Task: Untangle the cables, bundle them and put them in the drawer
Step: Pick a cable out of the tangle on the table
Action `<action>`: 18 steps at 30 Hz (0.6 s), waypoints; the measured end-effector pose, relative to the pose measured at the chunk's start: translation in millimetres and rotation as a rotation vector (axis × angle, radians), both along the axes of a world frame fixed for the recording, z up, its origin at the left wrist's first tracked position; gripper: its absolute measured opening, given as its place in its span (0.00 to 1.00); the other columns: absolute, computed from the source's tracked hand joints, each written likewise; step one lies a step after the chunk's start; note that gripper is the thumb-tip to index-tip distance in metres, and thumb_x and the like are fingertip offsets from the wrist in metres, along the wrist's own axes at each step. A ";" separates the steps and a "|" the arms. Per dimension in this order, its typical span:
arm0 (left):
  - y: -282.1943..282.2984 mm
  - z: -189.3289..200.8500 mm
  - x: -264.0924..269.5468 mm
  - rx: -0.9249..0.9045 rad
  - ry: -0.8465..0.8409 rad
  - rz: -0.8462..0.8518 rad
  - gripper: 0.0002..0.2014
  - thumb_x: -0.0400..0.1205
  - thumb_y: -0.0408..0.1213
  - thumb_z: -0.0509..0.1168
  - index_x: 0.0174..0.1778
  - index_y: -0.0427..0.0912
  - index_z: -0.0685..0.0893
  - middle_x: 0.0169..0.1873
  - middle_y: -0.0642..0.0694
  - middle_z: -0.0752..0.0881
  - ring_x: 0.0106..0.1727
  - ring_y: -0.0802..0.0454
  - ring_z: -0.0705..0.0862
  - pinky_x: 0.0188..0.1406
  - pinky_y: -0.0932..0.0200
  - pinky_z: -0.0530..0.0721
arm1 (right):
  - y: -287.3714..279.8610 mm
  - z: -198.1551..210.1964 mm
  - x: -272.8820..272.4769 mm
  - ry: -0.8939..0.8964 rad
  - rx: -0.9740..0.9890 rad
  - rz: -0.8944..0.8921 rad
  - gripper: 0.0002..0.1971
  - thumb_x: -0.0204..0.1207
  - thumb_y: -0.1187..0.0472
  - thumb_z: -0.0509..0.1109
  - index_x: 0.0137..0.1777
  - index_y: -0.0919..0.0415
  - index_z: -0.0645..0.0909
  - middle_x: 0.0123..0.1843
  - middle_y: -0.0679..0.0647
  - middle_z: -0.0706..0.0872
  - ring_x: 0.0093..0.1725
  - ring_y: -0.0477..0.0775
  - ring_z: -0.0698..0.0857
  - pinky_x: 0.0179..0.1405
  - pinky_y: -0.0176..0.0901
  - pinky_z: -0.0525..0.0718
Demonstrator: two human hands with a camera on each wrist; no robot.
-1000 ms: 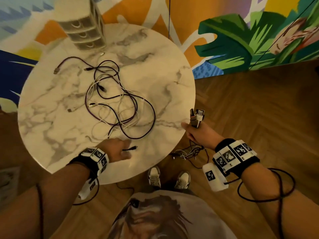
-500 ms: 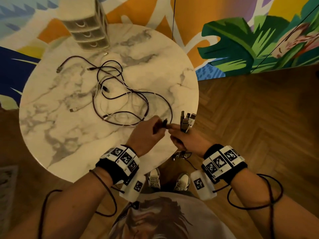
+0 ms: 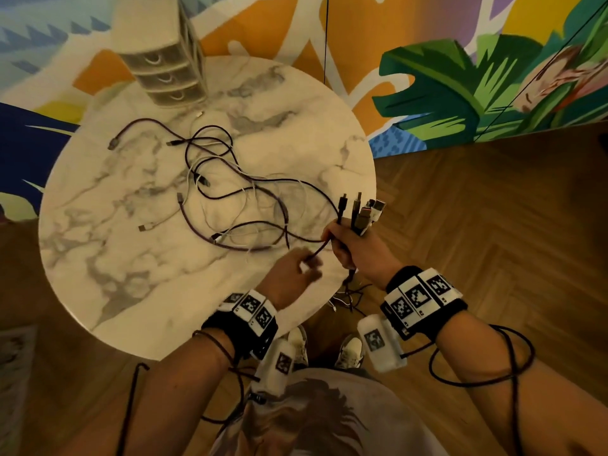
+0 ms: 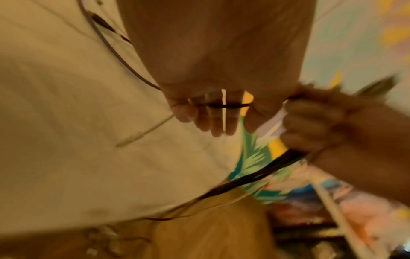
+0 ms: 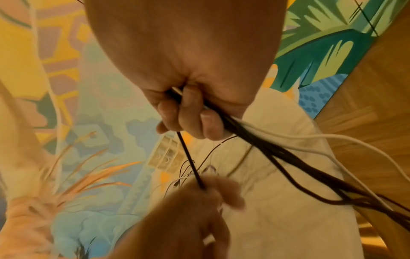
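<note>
Marble table (image 3: 108, 258); both hands (image 3: 358, 255) grip cables (image 3: 230, 205)

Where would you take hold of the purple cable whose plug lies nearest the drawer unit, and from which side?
Pinch the purple cable just behind its plug, coming from above on the table's far left. That end lies flat and apart from the tangle. Both hands are busy with cables now.
</note>
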State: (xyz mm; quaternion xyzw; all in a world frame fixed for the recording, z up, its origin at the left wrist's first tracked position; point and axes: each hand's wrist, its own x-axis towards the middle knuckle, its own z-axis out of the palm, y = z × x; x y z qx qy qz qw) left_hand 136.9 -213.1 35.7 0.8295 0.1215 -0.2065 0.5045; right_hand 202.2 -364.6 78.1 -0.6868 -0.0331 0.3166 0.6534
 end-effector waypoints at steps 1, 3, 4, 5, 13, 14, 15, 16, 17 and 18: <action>6.6 -12.7 -8.7 0.096 0.001 -0.107 0.07 0.80 0.37 0.67 0.52 0.42 0.81 0.47 0.48 0.82 0.33 0.60 0.77 0.35 0.69 0.73 | -1.4 0.2 0.0 -0.004 -0.009 0.014 0.15 0.86 0.62 0.55 0.40 0.63 0.78 0.22 0.54 0.69 0.18 0.45 0.64 0.18 0.35 0.61; 25.3 -29.8 -17.4 0.242 -0.025 -0.206 0.06 0.81 0.37 0.66 0.51 0.39 0.82 0.48 0.43 0.82 0.41 0.51 0.80 0.43 0.63 0.72 | -5.0 0.6 -1.2 -0.015 -0.018 0.035 0.15 0.86 0.62 0.55 0.40 0.63 0.78 0.23 0.55 0.70 0.19 0.45 0.64 0.19 0.34 0.62; 36.5 -33.7 -16.2 0.297 -0.039 -0.201 0.08 0.82 0.36 0.64 0.52 0.37 0.83 0.49 0.41 0.83 0.46 0.45 0.82 0.46 0.62 0.72 | -7.4 2.1 -1.4 -0.013 -0.007 0.023 0.15 0.86 0.62 0.55 0.40 0.64 0.78 0.23 0.54 0.70 0.19 0.45 0.65 0.19 0.34 0.62; 47.3 -34.5 -11.5 0.347 -0.062 -0.174 0.10 0.83 0.36 0.62 0.56 0.36 0.83 0.52 0.39 0.84 0.51 0.42 0.83 0.49 0.62 0.73 | -11.3 5.0 -0.2 -0.007 0.015 -0.008 0.14 0.86 0.63 0.55 0.41 0.64 0.78 0.23 0.54 0.70 0.19 0.44 0.65 0.18 0.34 0.62; 91.8 -5.4 38.3 0.557 -0.152 -0.032 0.16 0.87 0.40 0.56 0.62 0.34 0.81 0.59 0.34 0.82 0.60 0.38 0.79 0.55 0.57 0.69 | -51.2 2.3 33.4 -0.018 -0.090 -0.269 0.18 0.87 0.57 0.53 0.43 0.61 0.83 0.21 0.50 0.73 0.18 0.46 0.67 0.18 0.36 0.64; 90.4 -4.2 41.1 0.590 -0.124 -0.022 0.17 0.87 0.41 0.54 0.61 0.34 0.81 0.59 0.34 0.83 0.60 0.37 0.79 0.55 0.54 0.70 | -56.2 -6.3 32.1 -0.022 -0.265 -0.254 0.20 0.87 0.54 0.54 0.42 0.59 0.84 0.22 0.51 0.75 0.18 0.47 0.69 0.19 0.37 0.65; 88.7 -2.6 43.0 0.627 -0.108 -0.020 0.18 0.87 0.44 0.53 0.59 0.35 0.82 0.58 0.33 0.83 0.58 0.36 0.80 0.54 0.51 0.72 | -61.6 -13.8 29.3 -0.036 -0.440 -0.231 0.21 0.86 0.51 0.55 0.39 0.57 0.85 0.24 0.52 0.77 0.19 0.47 0.71 0.21 0.38 0.67; 87.5 0.6 43.5 0.669 -0.111 -0.024 0.19 0.87 0.46 0.52 0.57 0.36 0.82 0.56 0.34 0.84 0.57 0.36 0.80 0.53 0.49 0.74 | -64.8 -20.7 25.9 -0.077 -0.563 -0.209 0.23 0.86 0.50 0.55 0.35 0.56 0.84 0.26 0.52 0.80 0.22 0.48 0.74 0.23 0.39 0.68; 84.9 5.1 43.2 0.716 -0.138 -0.031 0.19 0.87 0.48 0.51 0.54 0.38 0.82 0.54 0.36 0.85 0.56 0.36 0.81 0.52 0.47 0.76 | -64.2 -22.3 21.9 -0.141 -0.601 -0.200 0.23 0.86 0.49 0.55 0.34 0.55 0.83 0.30 0.53 0.82 0.25 0.49 0.76 0.25 0.40 0.70; 80.3 11.0 41.4 0.768 -0.171 -0.043 0.19 0.87 0.49 0.51 0.52 0.39 0.82 0.52 0.37 0.85 0.54 0.36 0.82 0.50 0.47 0.77 | -58.3 -21.1 17.9 -0.199 -0.566 -0.198 0.22 0.86 0.49 0.54 0.34 0.53 0.82 0.33 0.56 0.84 0.27 0.52 0.78 0.28 0.41 0.72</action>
